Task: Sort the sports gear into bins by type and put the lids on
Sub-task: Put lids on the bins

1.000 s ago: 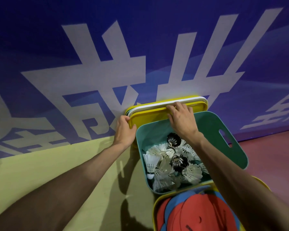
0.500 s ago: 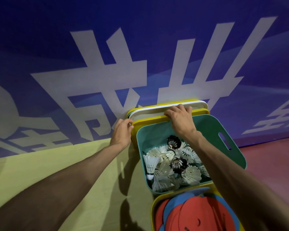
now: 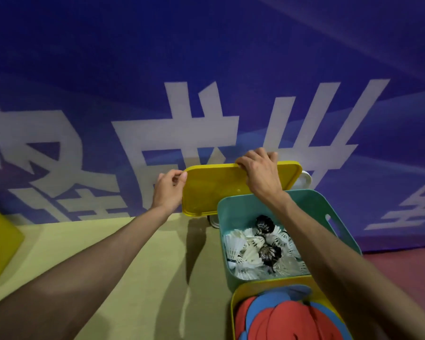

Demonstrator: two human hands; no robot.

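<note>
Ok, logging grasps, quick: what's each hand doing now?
Left hand: touching the yellow lid at its left corner; grip cannot be told.
Right hand: gripping the yellow lid's top edge.

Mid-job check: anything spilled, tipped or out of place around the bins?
Nothing spilled. The shuttlecocks sit inside the teal bin, the discs inside the yellow bin; neither has a lid on. The yellow lid stands upright, right hand gripping its top edge, left hand at its corner. Only oddity: a few dark shuttlecocks among the white ones.
</note>
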